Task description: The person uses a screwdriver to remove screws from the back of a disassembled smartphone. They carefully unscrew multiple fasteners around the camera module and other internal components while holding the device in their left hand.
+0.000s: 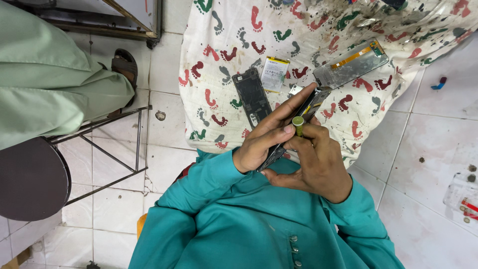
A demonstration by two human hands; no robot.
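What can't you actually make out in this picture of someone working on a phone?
Head view only:
- Phone: mostly hidden by both hands; its front or back cannot be told.
- Tool tip: the green-capped tool runs behind the right hand.
- Left hand: its palm side is turned away.
- Battery: its label is too small to read.
- Seated person: cut off by the left edge.
- Clear packet: cut off by the right edge.
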